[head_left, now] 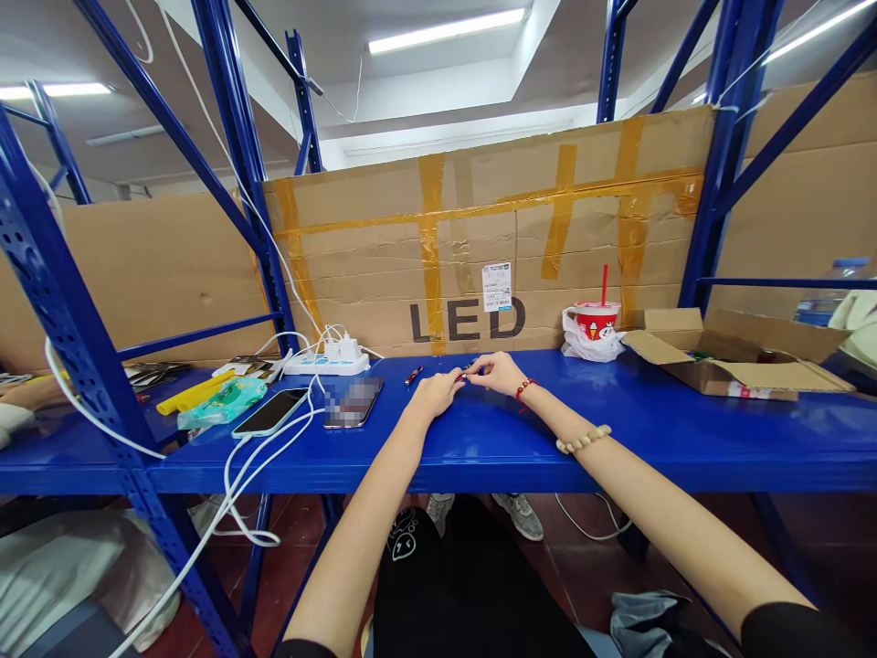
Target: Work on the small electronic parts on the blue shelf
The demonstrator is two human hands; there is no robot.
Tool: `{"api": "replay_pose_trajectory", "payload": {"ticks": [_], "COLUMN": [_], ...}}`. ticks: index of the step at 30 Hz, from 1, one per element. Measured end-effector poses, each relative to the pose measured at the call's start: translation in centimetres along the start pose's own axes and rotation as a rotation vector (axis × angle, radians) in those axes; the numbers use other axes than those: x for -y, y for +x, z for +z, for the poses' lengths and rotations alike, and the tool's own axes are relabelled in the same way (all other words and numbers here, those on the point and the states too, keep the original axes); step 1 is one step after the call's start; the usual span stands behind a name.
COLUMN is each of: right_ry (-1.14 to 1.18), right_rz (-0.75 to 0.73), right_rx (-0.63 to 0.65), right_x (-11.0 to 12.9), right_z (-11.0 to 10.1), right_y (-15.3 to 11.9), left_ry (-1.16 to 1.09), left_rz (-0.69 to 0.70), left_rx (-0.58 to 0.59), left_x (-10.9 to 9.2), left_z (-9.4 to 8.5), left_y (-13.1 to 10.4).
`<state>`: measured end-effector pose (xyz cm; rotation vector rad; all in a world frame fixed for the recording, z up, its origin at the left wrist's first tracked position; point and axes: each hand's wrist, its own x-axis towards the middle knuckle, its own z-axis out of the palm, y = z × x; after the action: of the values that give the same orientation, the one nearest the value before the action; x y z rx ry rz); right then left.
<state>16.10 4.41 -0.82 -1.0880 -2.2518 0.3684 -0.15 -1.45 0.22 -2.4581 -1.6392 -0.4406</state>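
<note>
While both arms reach over the front edge of the blue shelf [480, 448], a taped cardboard sheet [480, 238] stands along its back edge, printed "LED" in dark letters, with a small white label above the "E" whose print is too small to read. An open box [736, 356] sits at the right back, near the upright. Beside it, against the cardboard, a red-and-white cup [597, 322] with a red straw stands in a white bag; its print cannot be read. At the left back lies a white power strip [325, 364] with chargers, its cables trailing over the front edge past two phones [311, 408]. The left hand [436, 393] and right hand [502, 372] meet near the middle of the shelf toward the back, fingers pinched together on a small red pen [463, 374]. A second red pen [414, 375] lies just left of the hands, apart from them. Between the hands and the box, and along the front edge on the right, the shelf surface is bare blue.
</note>
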Motion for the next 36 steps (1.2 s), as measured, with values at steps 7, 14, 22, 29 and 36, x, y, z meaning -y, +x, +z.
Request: {"api": "replay_pose_trajectory", "payload": {"ticks": [7, 14, 22, 29, 36], "right_ry": [0.059, 0.144, 0.259, 0.29, 0.293], "right_rz": [-0.01, 0.031, 0.135, 0.288, 0.308], "right_rx": [-0.012, -0.026, 0.024, 0.106, 0.112], "right_x": [-0.1, 0.7, 1.9, 1.7, 2.2], "right_z": [0.1, 0.1, -0.2, -0.8, -0.9], "right_y": [0.1, -0.1, -0.4, -0.5, -1.0], "left_ry": [0.001, -0.033, -0.104, -0.166, -0.218], "left_rz": [0.008, 0.014, 0.022, 0.072, 0.087], "left_rx": [-0.008, -0.032, -0.058, -0.063, -0.062], "left_x": [0.0, 0.1, 0.7, 0.4, 0.2], "left_z": [0.0, 0.2, 0.3, 0.3, 0.6], "left_y": [-0.1, -0.1, 0.3, 0.2, 0.0]}}
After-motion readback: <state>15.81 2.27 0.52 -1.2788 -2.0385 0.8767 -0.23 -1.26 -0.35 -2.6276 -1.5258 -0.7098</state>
